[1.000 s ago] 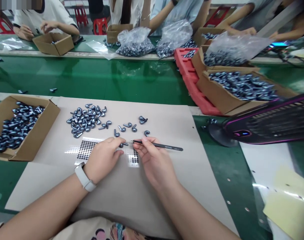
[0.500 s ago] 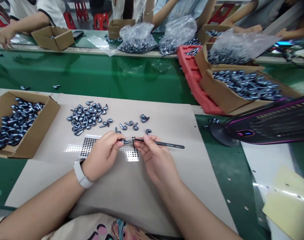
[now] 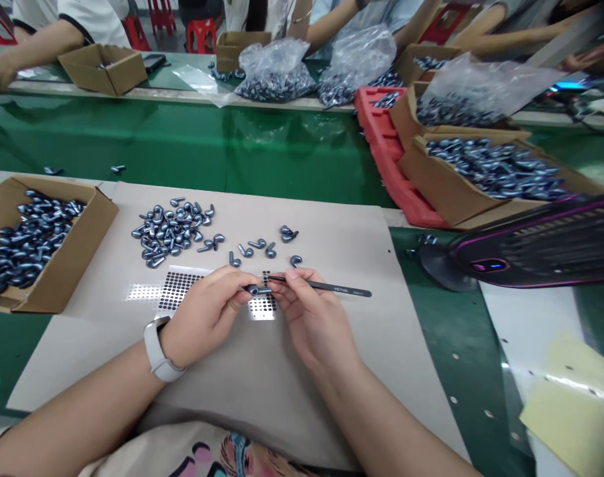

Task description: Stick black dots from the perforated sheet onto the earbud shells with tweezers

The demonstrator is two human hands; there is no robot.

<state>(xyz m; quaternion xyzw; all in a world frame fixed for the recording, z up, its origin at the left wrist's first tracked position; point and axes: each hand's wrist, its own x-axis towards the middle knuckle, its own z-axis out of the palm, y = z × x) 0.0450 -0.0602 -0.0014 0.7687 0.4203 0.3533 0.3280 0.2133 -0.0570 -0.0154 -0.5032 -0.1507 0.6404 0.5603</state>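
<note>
My left hand (image 3: 207, 308) pinches a dark blue-grey earbud (image 3: 258, 290), its stem pointing right. In my right hand (image 3: 311, 311) is a pair of black tweezers (image 3: 339, 288), the tips turned left and close above the earbud's stem. Whether the tips carry anything is too small to tell. Under both hands lies a clear sheet of black dot stickers (image 3: 180, 288), partly covered by my left hand. Beyond my fingers several loose earbuds (image 3: 245, 252) are spread out, and a heap of earbuds (image 3: 170, 228) lies further left on the pale work mat (image 3: 282, 397).
A cardboard box (image 3: 90, 245) of earbuds stands at the left. On the right are a black fan (image 3: 530, 245), a red crate (image 3: 381, 146) and another earbud-filled box (image 3: 445, 179). Across the green conveyor belt (image 3: 182, 146), co-workers sit behind plastic bags (image 3: 276, 73) of earbuds.
The earbud in my left hand has moved slightly down and right and shows more of its bulb. My right hand and tweezers stay nearly where they were.
</note>
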